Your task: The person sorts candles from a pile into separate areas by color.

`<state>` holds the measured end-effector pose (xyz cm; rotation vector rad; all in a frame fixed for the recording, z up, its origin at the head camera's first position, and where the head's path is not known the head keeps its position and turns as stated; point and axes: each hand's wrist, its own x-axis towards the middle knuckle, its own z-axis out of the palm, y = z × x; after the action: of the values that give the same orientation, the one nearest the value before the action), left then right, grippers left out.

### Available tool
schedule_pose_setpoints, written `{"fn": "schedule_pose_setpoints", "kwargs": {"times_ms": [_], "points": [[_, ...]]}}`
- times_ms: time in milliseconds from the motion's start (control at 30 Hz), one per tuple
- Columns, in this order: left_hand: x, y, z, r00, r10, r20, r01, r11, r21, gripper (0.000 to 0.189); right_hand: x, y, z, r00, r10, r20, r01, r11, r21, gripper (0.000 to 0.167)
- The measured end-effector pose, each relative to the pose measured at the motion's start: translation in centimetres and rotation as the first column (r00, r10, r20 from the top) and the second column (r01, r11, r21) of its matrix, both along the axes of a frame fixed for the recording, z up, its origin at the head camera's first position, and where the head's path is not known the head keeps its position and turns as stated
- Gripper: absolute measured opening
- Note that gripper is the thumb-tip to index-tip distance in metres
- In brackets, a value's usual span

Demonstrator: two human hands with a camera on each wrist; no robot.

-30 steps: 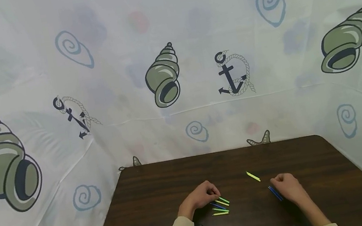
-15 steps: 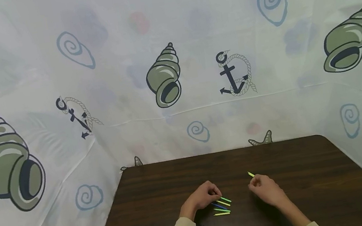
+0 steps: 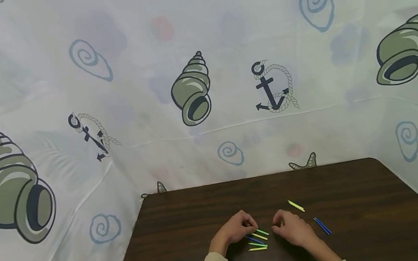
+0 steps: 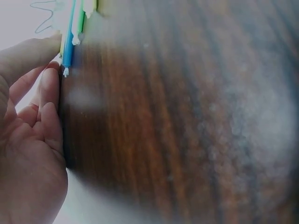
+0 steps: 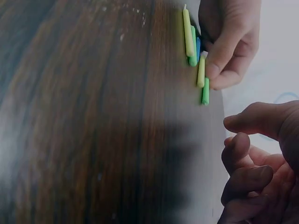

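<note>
Bending over the worktop in the head view, the left hand is at the end of a green stick, farthest of five in a loose row; the right hand is near, two blue sticks to its right. From the left wrist, whether the left fingers pinch that stick cannot be told. From the right wrist, the right fingers bend, thumb and forefinger slightly apart.

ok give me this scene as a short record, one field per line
candle row, far to near: green, yellow, blue, green, yellow
left hand: at the end of the farthest green candle; grip unclear
right hand: right of the row, holding nothing
set apart, right: blue candles, with yellow candles farther off
surface: dark wood-grain table
backdrop: pale shell-and-anchor-print sheet
</note>
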<state>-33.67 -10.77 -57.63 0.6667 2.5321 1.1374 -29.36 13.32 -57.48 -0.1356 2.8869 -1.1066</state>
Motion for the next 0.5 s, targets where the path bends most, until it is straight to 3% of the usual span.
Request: {"fn": "schedule_pose_setpoints", "kwargs": {"times_ms": [500], "points": [[-0.51, 0.34, -0.19, 1.000, 0.016, -0.008, -0.016, 1.000, -0.010, 0.010, -0.84, -0.89, -0.51, 0.996, 0.067, 0.066, -0.070, 0.997, 0.033, 0.010]]}}
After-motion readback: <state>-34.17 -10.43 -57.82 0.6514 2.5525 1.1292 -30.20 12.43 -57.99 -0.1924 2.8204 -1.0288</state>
